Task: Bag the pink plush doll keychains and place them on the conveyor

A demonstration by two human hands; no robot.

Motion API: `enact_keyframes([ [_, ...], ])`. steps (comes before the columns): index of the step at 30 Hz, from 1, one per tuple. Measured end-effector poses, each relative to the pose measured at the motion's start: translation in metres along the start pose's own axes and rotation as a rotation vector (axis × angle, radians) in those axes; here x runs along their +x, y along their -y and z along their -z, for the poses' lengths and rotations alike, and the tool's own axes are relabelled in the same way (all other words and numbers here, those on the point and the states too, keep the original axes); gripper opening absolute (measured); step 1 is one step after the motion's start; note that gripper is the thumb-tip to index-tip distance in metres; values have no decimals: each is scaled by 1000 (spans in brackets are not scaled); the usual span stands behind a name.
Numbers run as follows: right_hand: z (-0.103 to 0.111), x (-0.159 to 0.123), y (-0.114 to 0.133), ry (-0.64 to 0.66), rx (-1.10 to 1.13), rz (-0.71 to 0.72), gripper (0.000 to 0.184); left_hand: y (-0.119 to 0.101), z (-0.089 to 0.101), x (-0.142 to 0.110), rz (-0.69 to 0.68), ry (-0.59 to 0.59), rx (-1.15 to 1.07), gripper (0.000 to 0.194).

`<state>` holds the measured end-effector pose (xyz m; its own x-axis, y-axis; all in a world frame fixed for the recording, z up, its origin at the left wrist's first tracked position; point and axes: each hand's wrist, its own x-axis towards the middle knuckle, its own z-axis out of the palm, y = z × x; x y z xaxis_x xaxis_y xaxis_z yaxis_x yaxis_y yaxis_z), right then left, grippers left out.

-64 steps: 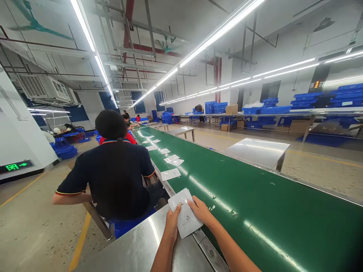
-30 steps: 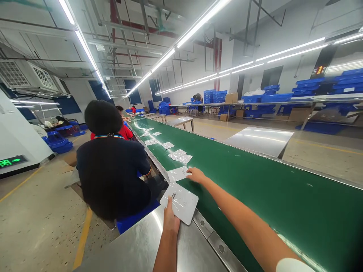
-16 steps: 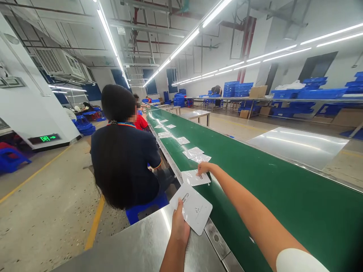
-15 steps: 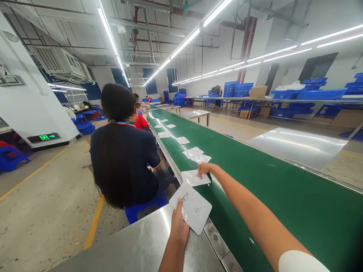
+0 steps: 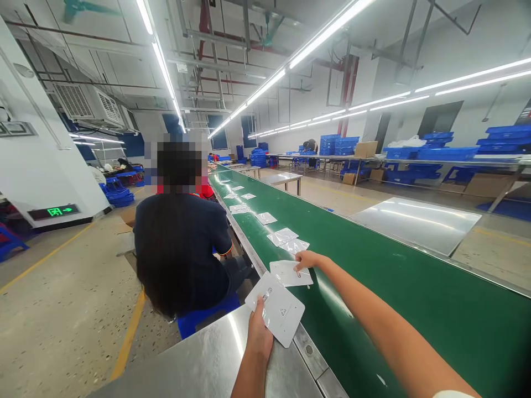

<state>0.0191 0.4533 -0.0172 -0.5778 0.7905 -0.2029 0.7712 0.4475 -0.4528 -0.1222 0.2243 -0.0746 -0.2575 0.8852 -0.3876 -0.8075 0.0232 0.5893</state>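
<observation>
Blue crates (image 5: 448, 153) stood stacked at far right, contents indistinct. The left hand (image 5: 259, 337) pinched a white pouch (image 5: 276, 308) above the steel table (image 5: 207, 365); the right hand (image 5: 306, 259), fingers extended, pressed another pouch (image 5: 289, 273) on the green belt (image 5: 394, 298).

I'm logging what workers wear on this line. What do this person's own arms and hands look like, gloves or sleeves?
Both are bare: no gloves, rings, watch or wristband show. The left hand and its forearm are uncovered to the frame's bottom edge. The right hand leads to a long bare forearm, with the edge of a white sleeve just showing near the elbow.
</observation>
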Motion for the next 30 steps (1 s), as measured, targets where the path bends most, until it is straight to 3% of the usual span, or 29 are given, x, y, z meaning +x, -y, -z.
enact_keyframes([
  [3, 13, -34, -5, -60, 64, 40, 27, 1, 0, 3, -9, 2, -23, 46],
  [6, 44, -79, 2, -102, 117, 121, 35, 2, 0, 2, -21, 29, -30, 46],
  [9, 78, -125, 29, -37, 257, 209, 37, 1, -2, -1, -27, 56, -39, 45],
  [11, 88, -148, 54, 64, 314, 216, 37, 0, -4, -4, -15, 73, -37, 44],
  [13, 81, -159, 80, 154, 262, 282, 38, 0, -6, -8, 26, 140, -21, 44],
  [16, 46, -154, 109, 191, -12, 405, 53, -1, -10, -16, 106, 299, 20, 45],
  [21, -9, -129, 126, 25, -398, 476, 77, -4, -14, -28, 219, 460, 52, 50],
  [25, -19, -127, 122, 29, -475, 552, 85, -4, -13, -31, 193, 504, 60, 53],
  [30, -18, -128, 117, 132, -378, 689, 77, 0, -9, -31, 155, 542, 172, 43],
])
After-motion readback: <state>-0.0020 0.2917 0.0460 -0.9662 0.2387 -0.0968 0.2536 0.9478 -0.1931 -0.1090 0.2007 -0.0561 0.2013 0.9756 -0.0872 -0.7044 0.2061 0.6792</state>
